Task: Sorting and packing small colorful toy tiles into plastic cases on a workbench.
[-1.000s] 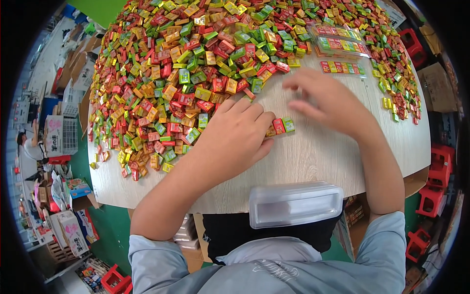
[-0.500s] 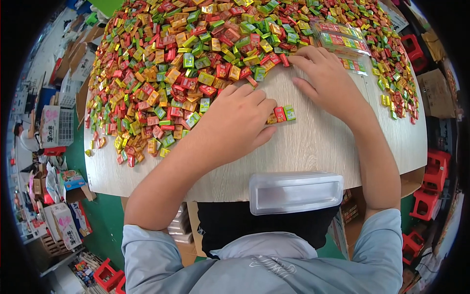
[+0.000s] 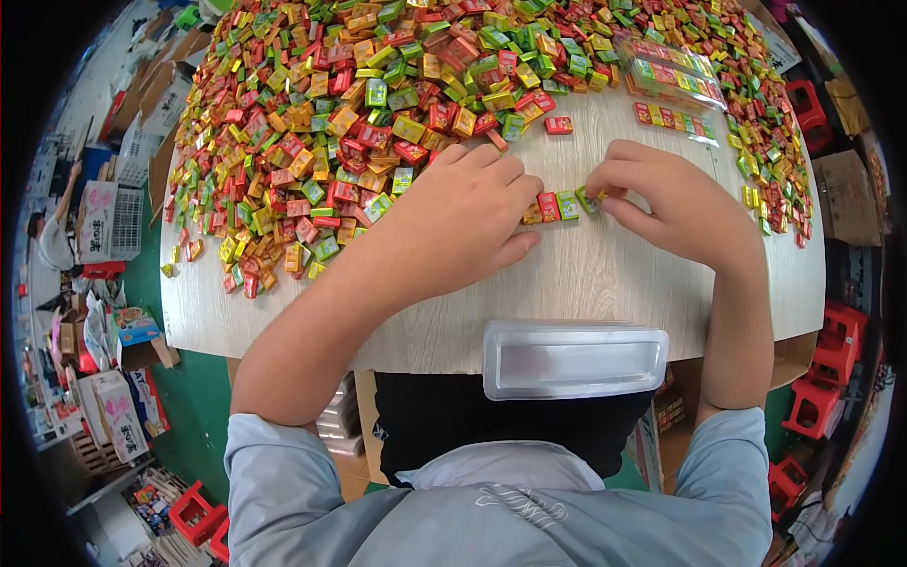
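On the pale wooden tabletop lies a short row of small wrapped boxes [image 3: 549, 207], with red and green ones showing. My left hand [image 3: 477, 203] is closed over the row's left end, fingers curled down and thumb toward me; the boxes under it are hidden. At the row's right end, my right hand [image 3: 661, 194] pinches a small green box [image 3: 588, 200] between thumb and fingers. A single red box [image 3: 558, 126] lies flat just off the edge of a large heap of small red, green, yellow and orange boxes [image 3: 312, 123].
A clear plastic tray [image 3: 576, 361] sits at the table's near edge against me. Beyond my right hand are filled clear packs [image 3: 671, 71] and a flat row of boxes [image 3: 675, 121]. Red stools [image 3: 836, 340] and cartons [image 3: 846, 184] stand right of the table.
My right hand has come back from the heap's edge to the row's right end, now with a green box at its fingertips. My left hand has kept its place on the row.
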`<state>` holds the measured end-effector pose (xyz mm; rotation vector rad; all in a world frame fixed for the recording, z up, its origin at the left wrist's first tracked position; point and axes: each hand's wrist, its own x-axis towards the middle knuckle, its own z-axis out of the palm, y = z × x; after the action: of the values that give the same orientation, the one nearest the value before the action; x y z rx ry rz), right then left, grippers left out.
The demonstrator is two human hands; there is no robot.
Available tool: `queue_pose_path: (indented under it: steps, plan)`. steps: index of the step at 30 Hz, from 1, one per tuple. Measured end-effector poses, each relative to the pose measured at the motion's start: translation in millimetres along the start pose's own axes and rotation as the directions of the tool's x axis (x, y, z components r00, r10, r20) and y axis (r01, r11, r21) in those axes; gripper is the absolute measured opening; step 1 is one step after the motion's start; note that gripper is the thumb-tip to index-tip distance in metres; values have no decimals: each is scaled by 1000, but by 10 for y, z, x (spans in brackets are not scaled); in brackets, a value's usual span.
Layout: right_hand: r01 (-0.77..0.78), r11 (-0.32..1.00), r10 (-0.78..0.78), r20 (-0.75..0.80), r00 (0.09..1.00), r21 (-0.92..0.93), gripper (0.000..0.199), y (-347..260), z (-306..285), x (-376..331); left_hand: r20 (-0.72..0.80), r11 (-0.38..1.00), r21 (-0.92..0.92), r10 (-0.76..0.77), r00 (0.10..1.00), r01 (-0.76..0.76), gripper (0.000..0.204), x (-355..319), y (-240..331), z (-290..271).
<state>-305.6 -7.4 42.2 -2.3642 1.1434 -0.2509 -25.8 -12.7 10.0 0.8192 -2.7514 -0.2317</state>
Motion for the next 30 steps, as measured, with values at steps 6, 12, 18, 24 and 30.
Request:
queue_pose_path:
  steps: [6, 12, 18, 24, 30]
  plan:
    - [-133, 988, 131, 28, 991, 82, 21, 59, -2, 30, 25, 1000, -5, -2, 1000, 3, 41, 5, 5, -18]
    - [-81, 994, 80, 10, 997, 73, 26, 65, 14, 48, 39, 1000, -2, -4, 999, 4, 41, 1, 2, -36]
    - [-24, 998, 23, 19, 1000, 54, 25, 45, 34, 46, 44, 1000, -2, -6, 999, 7, 41, 6, 1, -24]
    - [30, 997, -25, -61, 998, 76, 29, 102, 45, 56, 26, 1000, -4, 4, 1000, -4, 40, -2, -22, -18]
    - [-24, 986, 21, 22, 1000, 168, 47, 63, 50, 45, 34, 1000, 8, -9, 999, 9, 38, 23, -13, -46]
